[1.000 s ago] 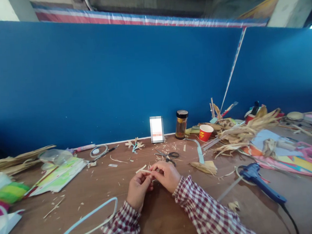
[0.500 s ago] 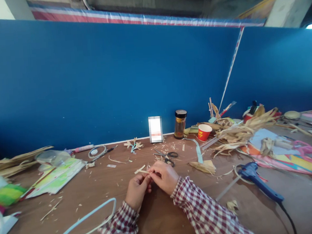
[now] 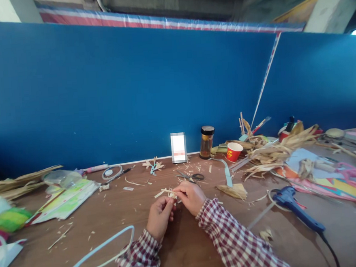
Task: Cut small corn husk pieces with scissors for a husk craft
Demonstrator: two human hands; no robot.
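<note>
My left hand (image 3: 160, 217) is closed, with thumb and fingertips pinching a small pale piece of corn husk (image 3: 172, 195). From the other side, my right hand (image 3: 192, 197) pinches the same piece; its fingertips partly cover it. A pale husk strip (image 3: 161, 192) shows just beyond the fingers. Behind my right hand lies a pair of dark-handled scissors (image 3: 195, 176), partly hidden. Farther back, a small husk figure with light-blue ties (image 3: 153, 166) rests on the brown table (image 3: 186, 251).
A blue glue gun (image 3: 297, 208) lies to the right, its cord running toward me. A lidded tea jar (image 3: 206, 143), a red paper cup (image 3: 234, 152) and heaped dried husks (image 3: 277, 153) stand at the back. A pale-blue looped tube (image 3: 97, 248) and a painted sheet (image 3: 68, 200) are at left.
My right hand has shifted slightly right and down, its fingertips opening a little from the left. More of the pale husk piece shows between the hands. The view has moved slightly.
</note>
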